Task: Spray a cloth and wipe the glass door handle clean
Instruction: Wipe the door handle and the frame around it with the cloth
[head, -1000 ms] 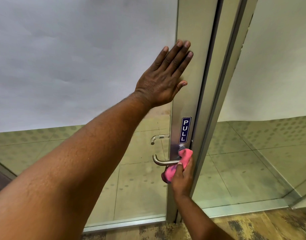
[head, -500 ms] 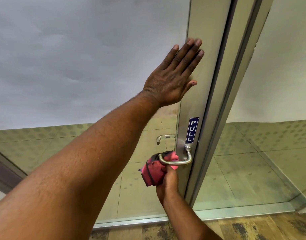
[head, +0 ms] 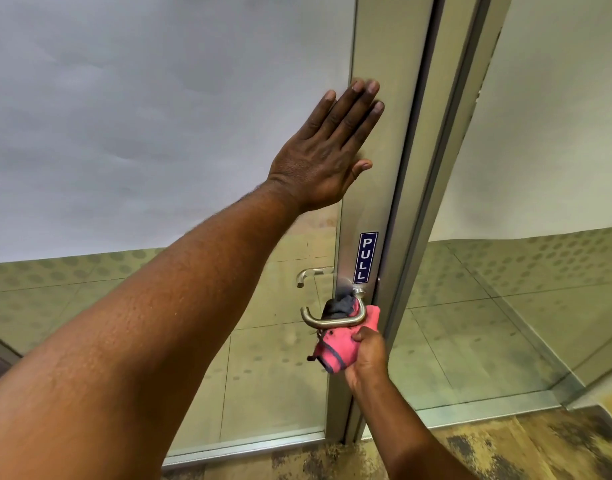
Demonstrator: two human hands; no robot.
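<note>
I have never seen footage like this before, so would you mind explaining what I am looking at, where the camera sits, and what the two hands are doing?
No machine is involved: a person is working with bare hands, and the camera is worn on their head, looking forward and down, so both arms reach into view from below.

The left hand lies flat and open against the metal door frame, partly over the frosted glass, seemingly steadying the door.

The right hand grips a bunched pink cloth with dark trim, pressed up against the curved metal door handle and tucked behind it near its base.

Just above is a blue PULL sign. A second handle shows through the glass, on the far side.
</note>
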